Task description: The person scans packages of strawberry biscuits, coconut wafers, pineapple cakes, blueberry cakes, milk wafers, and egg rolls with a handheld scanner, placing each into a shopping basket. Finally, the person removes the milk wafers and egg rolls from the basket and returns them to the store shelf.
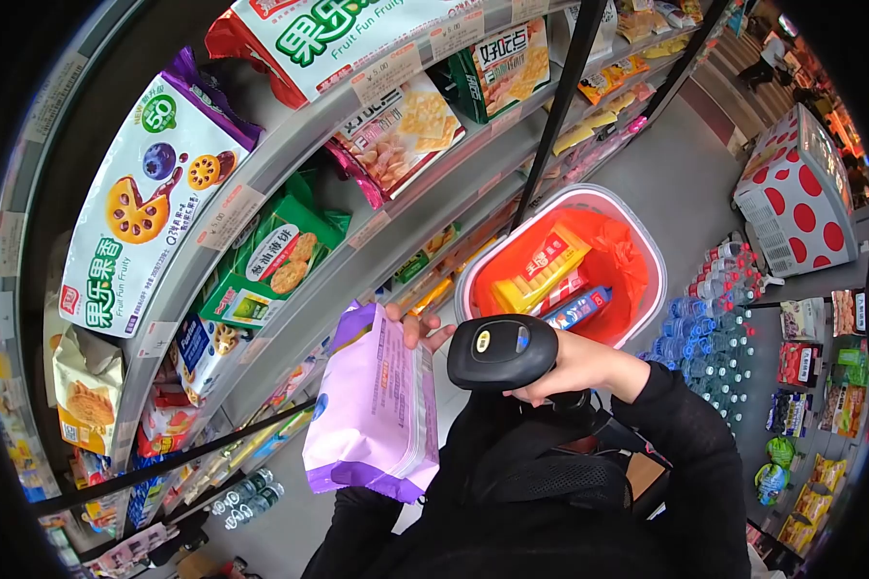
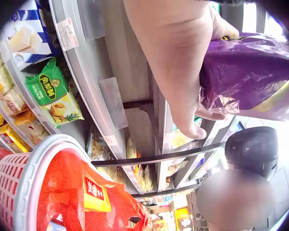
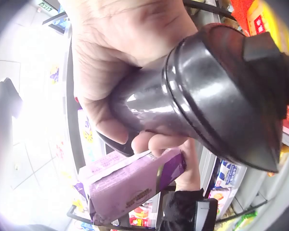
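My left hand [image 2: 176,62] holds a pale purple snack package [image 1: 377,405] from behind, its fingertips showing past the upper edge in the head view. A glossy dark purple end [image 2: 250,72] of the package shows close up in the left wrist view. My right hand [image 1: 589,367] grips a black handheld barcode scanner [image 1: 497,352] by the handle. The scanner's head stands just right of the package in the head view. Beyond it, a basket [image 1: 660,280] lined with a red-orange bag holds a yellow snack pack [image 1: 541,270] and a blue pack [image 1: 577,307].
Curved grey shelves with priced snack bags [image 1: 154,212] run along the left. To the right stand many bottles [image 1: 710,338] on the floor and a white box with red dots [image 1: 801,193]. More snack packs [image 1: 811,502] lie at far right.
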{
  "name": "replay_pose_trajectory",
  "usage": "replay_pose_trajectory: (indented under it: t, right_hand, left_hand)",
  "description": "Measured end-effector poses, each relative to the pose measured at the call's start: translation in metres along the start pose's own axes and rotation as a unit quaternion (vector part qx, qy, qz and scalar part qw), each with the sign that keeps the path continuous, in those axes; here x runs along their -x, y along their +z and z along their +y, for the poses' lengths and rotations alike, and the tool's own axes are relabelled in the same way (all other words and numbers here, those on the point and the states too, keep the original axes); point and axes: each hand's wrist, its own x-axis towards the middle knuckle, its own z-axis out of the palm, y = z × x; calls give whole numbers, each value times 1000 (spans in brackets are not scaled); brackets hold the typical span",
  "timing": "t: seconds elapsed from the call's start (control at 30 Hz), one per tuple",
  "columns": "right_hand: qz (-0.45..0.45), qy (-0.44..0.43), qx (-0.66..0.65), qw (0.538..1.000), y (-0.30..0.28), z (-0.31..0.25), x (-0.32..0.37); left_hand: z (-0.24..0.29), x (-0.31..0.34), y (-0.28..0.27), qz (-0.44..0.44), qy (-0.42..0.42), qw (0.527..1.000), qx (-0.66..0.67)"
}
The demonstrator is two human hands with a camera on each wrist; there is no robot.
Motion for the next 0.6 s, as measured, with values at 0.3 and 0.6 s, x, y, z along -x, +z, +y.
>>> replay_pose_trajectory:
  t: [0.3,0.6]
  right_hand:
    - [-18,-210,161,964,-21,16,38]
    - [61,-168,176,968,-44,0,32]
  left_hand:
    - [-27,-12,-82,30,-55,997,48]
    - [-56,-18,-62,166,-84,981,-50]
